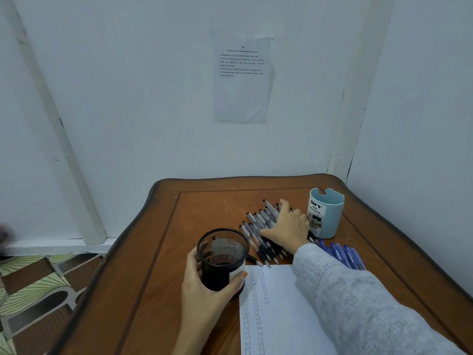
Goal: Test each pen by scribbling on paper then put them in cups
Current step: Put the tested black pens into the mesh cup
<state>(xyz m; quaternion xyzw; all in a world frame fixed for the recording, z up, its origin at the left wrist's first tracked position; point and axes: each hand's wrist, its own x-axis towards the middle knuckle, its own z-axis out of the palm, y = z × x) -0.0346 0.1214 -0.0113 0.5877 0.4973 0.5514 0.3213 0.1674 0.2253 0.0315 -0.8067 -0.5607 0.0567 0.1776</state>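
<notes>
Clear pens [256, 233] lie piled right of centre on the table [158, 278]. The right hand [289, 230] is spread flat on them, fingers straight. A blue cup [326, 213] stands just right, with blue pens [343, 254] below it. The left hand [202, 288] grips a mesh cup [221, 254] beside the scribbled paper [276, 316] at lower centre.

Plain home room corner: carved wooden table [153, 278], patterned floor [38, 290], white walls [153, 98]

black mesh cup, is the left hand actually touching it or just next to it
Touching. The head view shows the left hand wrapped round the black mesh cup, thumb on its front, fingers round its left side.
</notes>
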